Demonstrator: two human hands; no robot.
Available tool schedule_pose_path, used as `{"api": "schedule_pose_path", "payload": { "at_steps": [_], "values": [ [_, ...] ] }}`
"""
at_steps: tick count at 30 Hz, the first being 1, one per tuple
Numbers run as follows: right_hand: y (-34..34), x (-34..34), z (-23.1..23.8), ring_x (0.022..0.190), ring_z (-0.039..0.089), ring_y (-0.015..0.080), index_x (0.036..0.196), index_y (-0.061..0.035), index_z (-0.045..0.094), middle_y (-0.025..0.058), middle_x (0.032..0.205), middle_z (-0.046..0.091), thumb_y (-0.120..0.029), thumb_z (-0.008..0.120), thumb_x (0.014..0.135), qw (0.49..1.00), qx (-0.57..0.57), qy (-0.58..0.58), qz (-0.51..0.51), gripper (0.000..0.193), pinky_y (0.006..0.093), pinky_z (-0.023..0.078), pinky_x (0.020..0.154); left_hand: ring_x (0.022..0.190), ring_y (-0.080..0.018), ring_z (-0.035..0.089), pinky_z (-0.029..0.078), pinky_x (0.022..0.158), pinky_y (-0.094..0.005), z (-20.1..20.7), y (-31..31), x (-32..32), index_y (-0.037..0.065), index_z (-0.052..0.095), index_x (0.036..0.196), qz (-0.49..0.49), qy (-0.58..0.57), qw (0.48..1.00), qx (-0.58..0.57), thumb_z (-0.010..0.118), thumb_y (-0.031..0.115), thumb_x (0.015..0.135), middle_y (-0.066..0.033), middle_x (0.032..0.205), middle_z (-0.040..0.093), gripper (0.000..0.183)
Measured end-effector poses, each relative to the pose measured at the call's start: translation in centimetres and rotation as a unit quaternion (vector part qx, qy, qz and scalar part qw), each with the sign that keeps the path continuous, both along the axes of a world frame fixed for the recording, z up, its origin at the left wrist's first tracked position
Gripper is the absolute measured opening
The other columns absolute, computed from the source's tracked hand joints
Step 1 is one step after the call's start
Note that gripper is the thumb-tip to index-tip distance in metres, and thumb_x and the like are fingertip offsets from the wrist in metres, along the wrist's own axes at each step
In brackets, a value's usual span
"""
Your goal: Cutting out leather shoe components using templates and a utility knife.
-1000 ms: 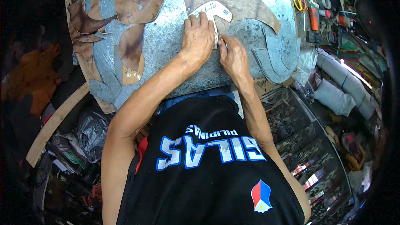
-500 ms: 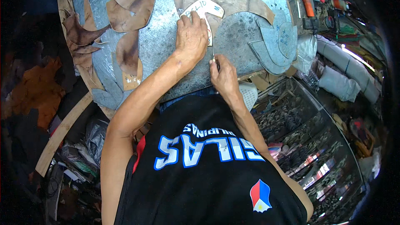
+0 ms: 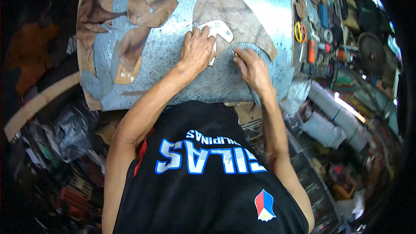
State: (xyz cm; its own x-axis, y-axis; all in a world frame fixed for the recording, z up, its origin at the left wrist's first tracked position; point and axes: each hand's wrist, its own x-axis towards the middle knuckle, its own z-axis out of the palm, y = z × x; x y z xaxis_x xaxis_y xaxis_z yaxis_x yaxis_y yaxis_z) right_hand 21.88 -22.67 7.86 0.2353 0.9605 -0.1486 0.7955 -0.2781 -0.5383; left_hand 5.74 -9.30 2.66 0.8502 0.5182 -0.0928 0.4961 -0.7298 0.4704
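Note:
My left hand (image 3: 197,52) lies over a white curved template (image 3: 222,30), fingers extended and pressing it down. Under the template is a large brown leather piece (image 3: 236,6), spread on a grey metal-topped table (image 3: 173,84). To the right, my right hand (image 3: 255,70) is closed round a thin-bladed knife (image 3: 235,53). Most of the knife is hidden in the fingers; just a small metal tip shows, apart from the template. Grey cut pieces (image 3: 282,76) lie beside and partly behind this hand.
Brown leather pieces (image 3: 151,6) and scraps (image 3: 93,11) cover the table's left side. Yellow-handled scissors (image 3: 297,31), an orange cylinder (image 3: 311,51) and other tools crowd the right. Wrapped rolls (image 3: 333,108) lie beyond the table's right corner. A curved wooden strip (image 3: 41,99) is at the left.
My right hand has drawn the knife away from the template's lower end, rightward. My left hand stays on the template. The whole view has shifted and turned a little.

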Motion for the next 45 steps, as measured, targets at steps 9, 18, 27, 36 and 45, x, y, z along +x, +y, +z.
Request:
{"api": "schedule_pose_path", "payload": {
  "at_steps": [9, 18, 27, 36, 45],
  "values": [
    [13.7, 7.0, -1.8, 0.084, 0.065, 0.0256, 0.104, -0.0144, 0.071, 0.0046, 0.092, 0.067, -0.018, 0.064, 0.082, 0.850, -0.009, -0.131, 0.511, 0.023, 0.0378, 0.054, 0.076, 0.120, -0.0319, 0.047, 0.036, 0.103, -0.0456, -0.6, -1.1, 0.3, 0.004, 0.062, 0.106, 0.082, -0.016, 0.996, 0.005, 0.080, 0.025, 0.071, -0.0179, 0.140, 0.045, 0.045],
    [17.4, 7.7, -2.7, 0.096, 0.063, 0.0265, 0.103, -0.0085, 0.071, 0.0048, 0.101, 0.070, -0.013, 0.071, 0.076, 0.788, -0.028, -0.043, 0.613, 0.027, 0.0376, 0.051, 0.086, 0.125, -0.0319, 0.045, 0.033, 0.107, -0.0483, -0.5, -1.5, 0.8, 0.005, 0.061, 0.108, 0.094, 0.020, 0.995, 0.005, 0.080, 0.027, 0.070, -0.0152, 0.143, 0.045, 0.048],
    [18.1, 7.5, -2.8, 0.094, 0.066, 0.0280, 0.100, -0.0121, 0.073, 0.0064, 0.096, 0.072, -0.014, 0.071, 0.077, 0.778, -0.019, -0.057, 0.625, 0.023, 0.0384, 0.053, 0.082, 0.125, -0.0333, 0.045, 0.033, 0.108, -0.0486, -0.4, -1.5, 1.0, 0.005, 0.061, 0.108, 0.095, 0.029, 0.995, 0.004, 0.080, 0.027, 0.071, -0.0156, 0.143, 0.045, 0.047],
    [18.3, 7.0, -2.5, 0.091, 0.066, 0.0298, 0.097, -0.0115, 0.073, 0.0076, 0.093, 0.071, -0.016, 0.067, 0.080, 0.774, -0.018, -0.070, 0.629, 0.019, 0.0395, 0.053, 0.080, 0.124, -0.0334, 0.046, 0.034, 0.107, -0.0474, -0.3, -1.5, 1.0, 0.003, 0.061, 0.107, 0.092, 0.032, 0.995, 0.013, 0.079, 0.025, 0.072, -0.0170, 0.140, 0.046, 0.045],
    [18.5, 6.8, -2.3, 0.097, 0.063, 0.0264, 0.099, -0.0108, 0.073, 0.0045, 0.097, 0.070, -0.015, 0.067, 0.080, 0.775, -0.057, -0.134, 0.615, 0.020, 0.0378, 0.050, 0.087, 0.124, -0.0340, 0.046, 0.034, 0.106, -0.0469, -0.4, -1.6, 1.2, 0.004, 0.061, 0.108, 0.087, 0.040, 0.995, 0.007, 0.079, 0.025, 0.072, -0.0183, 0.141, 0.045, 0.045]
  ]
}}
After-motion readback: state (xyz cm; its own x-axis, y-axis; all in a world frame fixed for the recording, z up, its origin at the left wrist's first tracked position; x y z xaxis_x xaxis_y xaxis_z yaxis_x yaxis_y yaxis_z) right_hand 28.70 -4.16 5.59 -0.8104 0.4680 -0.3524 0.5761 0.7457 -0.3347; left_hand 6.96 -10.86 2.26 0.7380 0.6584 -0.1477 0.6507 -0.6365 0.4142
